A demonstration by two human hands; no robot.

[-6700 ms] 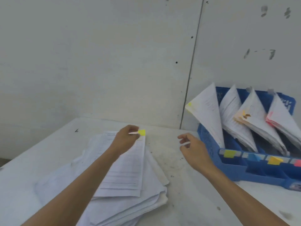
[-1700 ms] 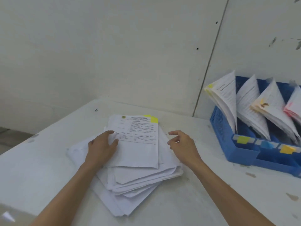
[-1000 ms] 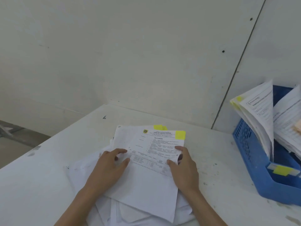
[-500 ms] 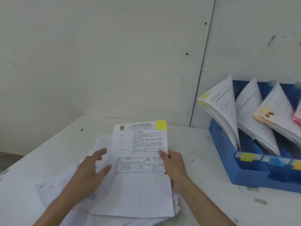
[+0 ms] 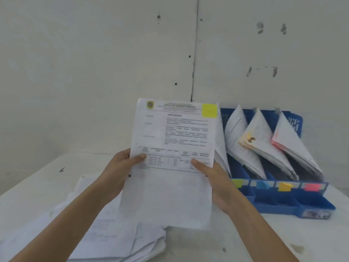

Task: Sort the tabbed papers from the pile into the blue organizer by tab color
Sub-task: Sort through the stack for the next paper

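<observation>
Paper with yellow tab held upright above pile, my left hand and right hand each pinching a side edge. Next, I judge: slide it bottom-first into the organizer slot behind the yellow marker, keeping the sheet flat.

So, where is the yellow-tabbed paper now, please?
Head view, centre: the yellow-tabbed paper is held upright by left hand and right hand, above the pile, beside the blue organizer.

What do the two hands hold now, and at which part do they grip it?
Both hold one printed paper with a yellow tab: the left hand pinches its left edge, the right hand its right edge.
</observation>
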